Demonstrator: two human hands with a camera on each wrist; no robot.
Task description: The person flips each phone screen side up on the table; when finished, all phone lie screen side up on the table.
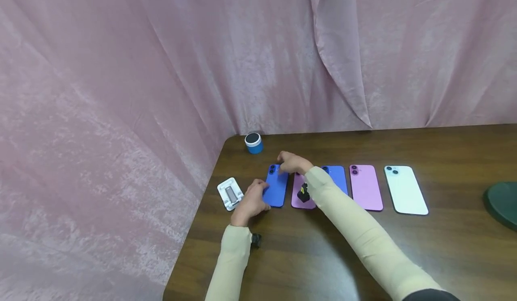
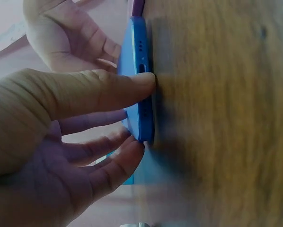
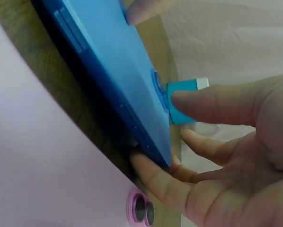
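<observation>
The leftmost blue phone lies toward the table's left edge, long axis running near to far, between both hands. The left hand grips its near end, thumb across it; the right hand, reaching over, curls fingers round the far corner. Its thumb's contact I can't tell.

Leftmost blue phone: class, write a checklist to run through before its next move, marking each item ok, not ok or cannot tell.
1. Left hand's grip on the blue phone, thumb at the bottom edge: ok.
2. Right hand's grip at the far end: cannot tell; thumb contact is unclear.
3. Rear cameras facing up: ok.
4. Gap between it and the neighbouring pink phone: ok.
5. Underside flat on the table: cannot tell; too dark beneath.
</observation>
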